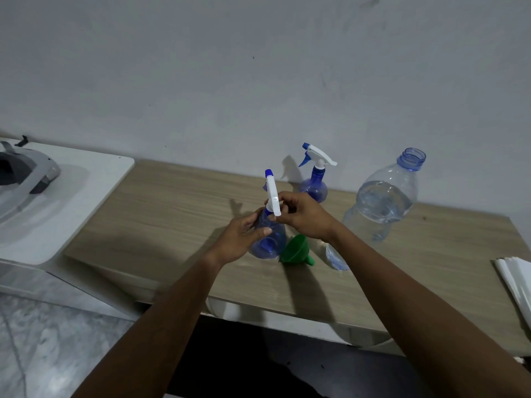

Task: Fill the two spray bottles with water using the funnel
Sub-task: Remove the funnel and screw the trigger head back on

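Blue translucent plastic, white trigger head: the near spray bottle (268, 239) stands at the front middle of the wooden table (172, 214), held by both hands. Left hand (240, 239) wraps the rounded body, thumb across the front; right hand (304, 216) pinches the white spray head (273, 196) at the neck collar. Judgement: step in hand is unscrewing the head, filling not yet begun. Whether the collar is loose or tight cannot be told. To do it well: keep the left grip firm low on the body so the bottle does not spin, turn at the collar and not at the long trigger arm, then lift straight up so the dip tube clears the neck without flicking. Green funnel (297, 249) lies on its side just beside the bottle's right flank, near enough to be knocked; set the head down away from it. Second spray bottle (314, 179) stands further back, head on, untouched. Large clear water bottle (382, 196), uncapped and partly full, stands to the right, well apart from the hands. White sheets (517, 280) lie at the table's right edge.
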{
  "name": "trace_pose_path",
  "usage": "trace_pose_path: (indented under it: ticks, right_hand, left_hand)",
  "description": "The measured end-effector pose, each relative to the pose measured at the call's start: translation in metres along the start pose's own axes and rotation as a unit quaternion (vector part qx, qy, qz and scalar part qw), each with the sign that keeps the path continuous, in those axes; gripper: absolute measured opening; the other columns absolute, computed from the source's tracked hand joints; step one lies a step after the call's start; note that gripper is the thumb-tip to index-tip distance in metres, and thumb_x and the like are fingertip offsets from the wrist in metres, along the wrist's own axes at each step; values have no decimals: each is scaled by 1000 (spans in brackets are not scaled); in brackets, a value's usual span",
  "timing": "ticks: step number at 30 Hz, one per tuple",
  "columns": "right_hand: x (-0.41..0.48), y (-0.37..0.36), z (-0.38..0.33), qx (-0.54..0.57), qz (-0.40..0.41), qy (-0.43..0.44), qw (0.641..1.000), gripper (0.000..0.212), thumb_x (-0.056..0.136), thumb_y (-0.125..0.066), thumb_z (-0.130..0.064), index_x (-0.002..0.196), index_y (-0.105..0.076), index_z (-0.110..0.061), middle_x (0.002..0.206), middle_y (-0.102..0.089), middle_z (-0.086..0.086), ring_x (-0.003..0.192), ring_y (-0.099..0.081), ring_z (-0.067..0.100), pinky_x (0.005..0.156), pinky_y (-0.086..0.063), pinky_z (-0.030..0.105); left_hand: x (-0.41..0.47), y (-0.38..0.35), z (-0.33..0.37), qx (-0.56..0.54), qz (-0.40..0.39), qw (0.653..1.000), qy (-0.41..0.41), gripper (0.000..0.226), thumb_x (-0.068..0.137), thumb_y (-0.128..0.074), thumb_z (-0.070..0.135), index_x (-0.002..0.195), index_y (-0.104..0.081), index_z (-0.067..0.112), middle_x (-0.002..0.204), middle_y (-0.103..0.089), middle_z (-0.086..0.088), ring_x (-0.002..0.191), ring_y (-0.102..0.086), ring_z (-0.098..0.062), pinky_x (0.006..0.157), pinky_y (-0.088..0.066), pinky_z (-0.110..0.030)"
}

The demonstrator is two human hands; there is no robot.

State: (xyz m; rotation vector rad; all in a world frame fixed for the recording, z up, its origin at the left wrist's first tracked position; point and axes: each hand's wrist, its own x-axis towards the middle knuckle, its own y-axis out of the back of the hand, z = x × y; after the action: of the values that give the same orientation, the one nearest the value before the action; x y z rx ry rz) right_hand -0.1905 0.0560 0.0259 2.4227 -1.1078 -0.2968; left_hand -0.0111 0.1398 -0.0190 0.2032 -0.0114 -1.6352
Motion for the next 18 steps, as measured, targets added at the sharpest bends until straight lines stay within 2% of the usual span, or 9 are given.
trace_pose_path:
  ticks: [2, 5, 8, 9, 12, 13, 15, 16, 18]
  right_hand:
    - [-2, 5, -4, 4, -33, -3, 999, 22, 91, -72, -6, 111, -71, -15, 70, -59, 8, 68, -54, 24, 79, -56, 26]
    - [-4, 9, -3, -8, -53, -8, 999, 25, 94, -68, -7, 116, -72, -17, 67, -54, -2, 68, -53, 10, 75, -52, 16]
    - [-2, 4, 4, -5, -39, -8, 999, 25, 93, -72, -15, 113, -74, -30, 68, -57, 5, 71, -57, 16, 81, -55, 33]
    - [-4, 2, 5, 0, -22, -7, 1000, 25, 92, -74, -17, 113, -75, -30, 68, -58, 4, 68, -56, 14, 78, -54, 32]
    - [-9, -6, 10, -5, 32, 1, 999, 26, 92, -73, -13, 117, -76, -17, 63, -63, -18, 58, -52, 0, 67, -44, 13]
    - [-11, -9, 11, -10, 44, 0, 999, 26, 92, -73, -14, 118, -75, -16, 64, -65, -22, 59, -55, -1, 68, -47, 15]
    - [-13, -15, 11, -15, 62, -5, 998, 29, 90, -74, -27, 119, -75, -24, 75, -73, -19, 69, -65, 6, 76, -58, 39]
    - [-14, -18, 11, -14, 68, -10, 998, 31, 89, -74, -33, 120, -74, -29, 81, -76, -14, 75, -69, 14, 81, -59, 47]
    - [-16, -21, 12, -14, 77, -18, 997, 34, 88, -73, -38, 121, -73, -32, 91, -78, -9, 84, -72, 20, 85, -59, 52]
  left_hand:
    - [0, 1, -2, 2, -4, 1000, 1, 55, 96, -59, 0, 147, -43, 13, 127, -66, 6, 116, -64, 0, 89, -51, -14]
    - [1, 4, -4, 9, -22, 1000, 5, 54, 97, -57, 0, 145, -42, 19, 128, -66, 7, 118, -63, -3, 94, -51, -17]
    - [0, 4, -4, 10, -26, 1000, 8, 53, 98, -55, -2, 142, -40, 24, 126, -65, 10, 115, -64, 1, 91, -51, -14]
    - [0, 3, -4, 10, -20, 1000, 6, 54, 98, -55, -2, 143, -40, 23, 126, -64, 10, 114, -64, 2, 89, -50, -13]
    - [1, 3, -7, 11, -11, 1000, 3, 54, 97, -56, -3, 146, -41, 16, 130, -64, 3, 117, -63, -2, 91, -50, -14]
    - [1, 3, -7, 8, -12, 1000, 4, 54, 97, -56, -3, 146, -41, 15, 131, -64, 2, 118, -63, -3, 92, -50, -14]
    - [2, 5, -7, 6, -14, 1000, 8, 55, 97, -57, -2, 147, -40, 14, 130, -64, 3, 118, -63, -3, 92, -50, -15]
    - [2, 5, -6, 7, -17, 1000, 10, 56, 97, -57, -1, 148, -40, 14, 130, -64, 5, 119, -62, -3, 93, -50, -16]
    - [1, 5, -4, 9, -24, 1000, 12, 56, 97, -58, 2, 148, -40, 17, 131, -64, 8, 123, -61, -6, 96, -50, -17]
